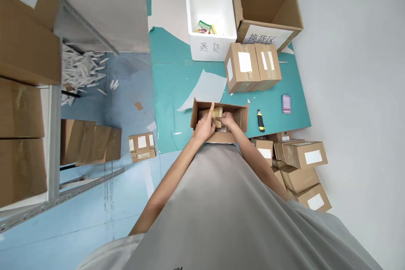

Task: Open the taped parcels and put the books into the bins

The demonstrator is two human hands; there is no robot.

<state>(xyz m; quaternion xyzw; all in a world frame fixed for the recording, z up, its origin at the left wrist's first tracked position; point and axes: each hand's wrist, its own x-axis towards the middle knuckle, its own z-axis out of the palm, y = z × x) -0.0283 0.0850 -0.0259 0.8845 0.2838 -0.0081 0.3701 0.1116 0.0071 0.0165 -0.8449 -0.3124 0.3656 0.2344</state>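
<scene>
- The teal mat (177, 80) spreads on the floor under both hands and far ahead of them.
- A big open carton (268, 8) with a written label stands well beyond the hands, ahead and to the right.
- A white foam box (210, 46) sits straight ahead of the hands, well apart from them, just left of the big carton.
- Two sealed cartons (253, 67) lie side by side between the foam box and the hands.
- A heap of small labelled cartons (300, 164) lies near the right forearm, on its outer side.
- The small open box (242, 116) surrounds both hands.
- The left hand (204, 126) is inside the box, curled around a tan packet (217, 112), with one finger raised.
- The right hand (227, 120) is just beside the left one, its fingers bent onto the same packet; whether it grips cannot be told.
- A yellow-and-black knife (260, 120) lies on the mat near the right hand, outside the box.
</scene>
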